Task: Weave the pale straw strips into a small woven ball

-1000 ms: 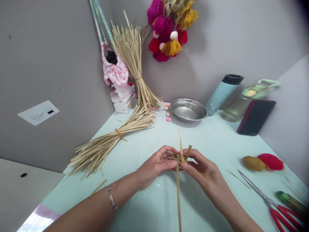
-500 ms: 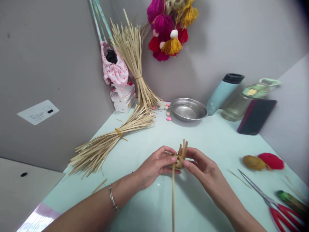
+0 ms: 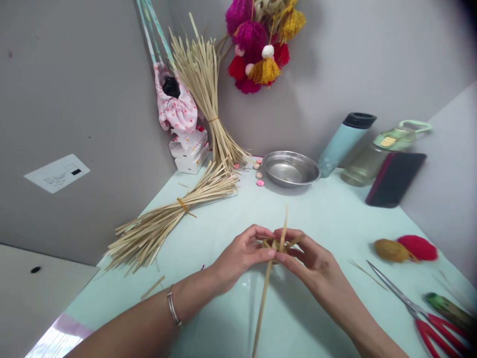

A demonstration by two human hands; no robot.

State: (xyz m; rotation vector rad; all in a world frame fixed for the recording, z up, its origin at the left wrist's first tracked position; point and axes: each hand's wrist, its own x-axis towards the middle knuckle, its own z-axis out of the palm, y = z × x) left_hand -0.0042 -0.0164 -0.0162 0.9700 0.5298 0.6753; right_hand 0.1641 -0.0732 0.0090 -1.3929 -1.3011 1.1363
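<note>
Both hands meet over the middle of the pale green table (image 3: 208, 233). My left hand (image 3: 238, 256) and my right hand (image 3: 309, 256) pinch a small woven knot of tan straw strips (image 3: 278, 243) between their fingertips. One long strip (image 3: 263, 303) trails from the knot down toward me. A shorter strip (image 3: 285, 221) sticks up from it. A silver bangle (image 3: 173, 308) sits on my left wrist.
A tied bundle of straw strips (image 3: 175, 214) lies at the left, another bundle (image 3: 206, 94) leans in the corner. A steel bowl (image 3: 291, 169), a teal flask (image 3: 345, 141), a green bottle (image 3: 383, 154) and a dark phone (image 3: 395, 179) stand behind. Red scissors (image 3: 421, 313) and two tassels (image 3: 406, 250) lie right.
The knot has been turned between the fingers: the long trailing strip has swung leftward at its lower end, and the upright strips have shifted. Both hands stay in the same spot.
</note>
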